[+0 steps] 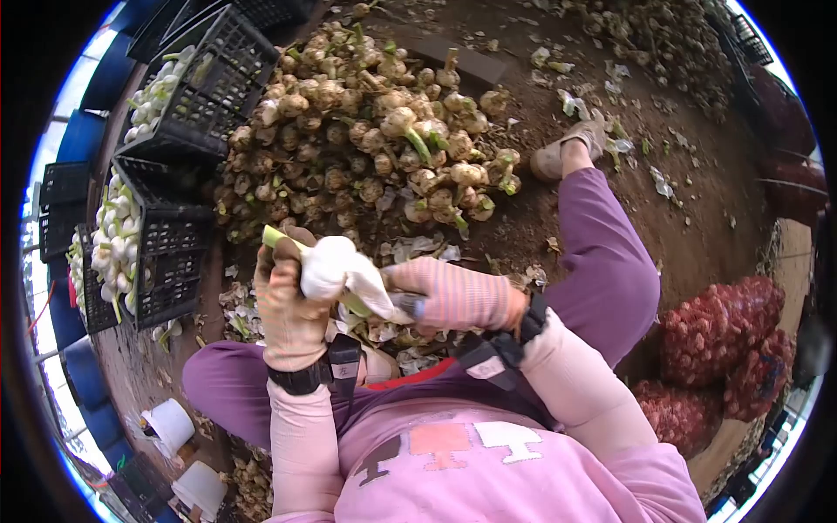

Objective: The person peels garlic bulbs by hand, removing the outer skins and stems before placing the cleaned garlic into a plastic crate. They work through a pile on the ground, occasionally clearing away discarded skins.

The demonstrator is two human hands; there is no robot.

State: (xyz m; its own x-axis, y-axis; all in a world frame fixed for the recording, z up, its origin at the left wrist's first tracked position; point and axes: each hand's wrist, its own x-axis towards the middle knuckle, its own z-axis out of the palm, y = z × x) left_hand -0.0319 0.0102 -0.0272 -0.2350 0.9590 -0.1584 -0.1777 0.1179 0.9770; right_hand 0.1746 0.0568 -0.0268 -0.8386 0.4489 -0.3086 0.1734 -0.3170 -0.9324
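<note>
My left hand (292,305), in a striped work glove with dark fingertips, is closed around the green stem of a garlic bulb (329,266). The bulb looks smooth and white. A strip of white garlic skin (370,289) hangs from its right side toward my right hand (453,295). That hand, gloved in pink and grey stripes, has its fingers curled round a small grey tool (407,305), perhaps a knife. Its fingers mostly hide the tool. Beyond both hands lies a big heap of soil-stained garlic bulbs (349,131) with short cut stems.
Black plastic crates (174,253) hold cleaned white garlic (116,240) on the left. Red mesh sacks (719,336) lie at the right. White buckets (170,425) stand at lower left. Peeled skins (410,357) litter the ground between my legs. Another garlic heap (663,44) is at far right.
</note>
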